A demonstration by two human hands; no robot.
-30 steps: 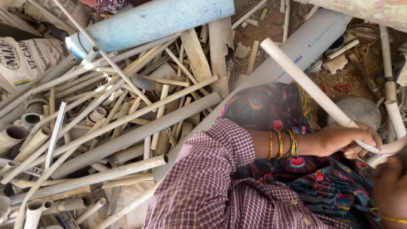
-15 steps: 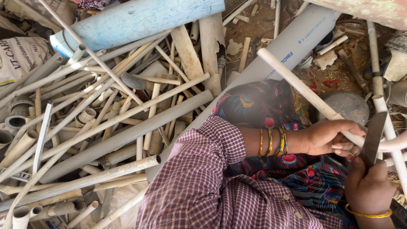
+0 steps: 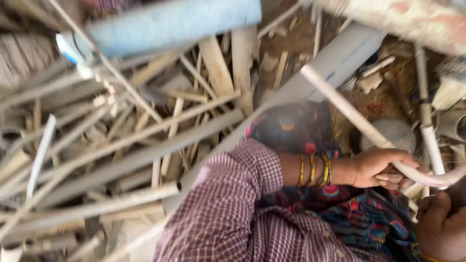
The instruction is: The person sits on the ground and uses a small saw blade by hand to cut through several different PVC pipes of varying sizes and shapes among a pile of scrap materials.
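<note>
- My right hand (image 3: pixel 444 225) sits low at the frame's corner, fingers curled just under the bent end of the thin white pipe (image 3: pixel 359 121); can't tell if it grips anything, it's cropped.
- My left hand (image 3: pixel 383 167) is clamped round the pipe, bangles (image 3: pixel 314 171) at the wrist, checked sleeve (image 3: pixel 233 213) over my lap.
- To do this well, I judge: keep the left grip tight near the bend and steady the curved end with the right so the long part doesn't whip.
- Pipe's long axis runs diagonally: near end curves right by my hands, far end points up-left, over the big grey pipe (image 3: pixel 335 63).
- Beyond: heap of scrap pipes (image 3: pixel 121 145), blue pipe (image 3: pixel 170 22) at the far edge.
</note>
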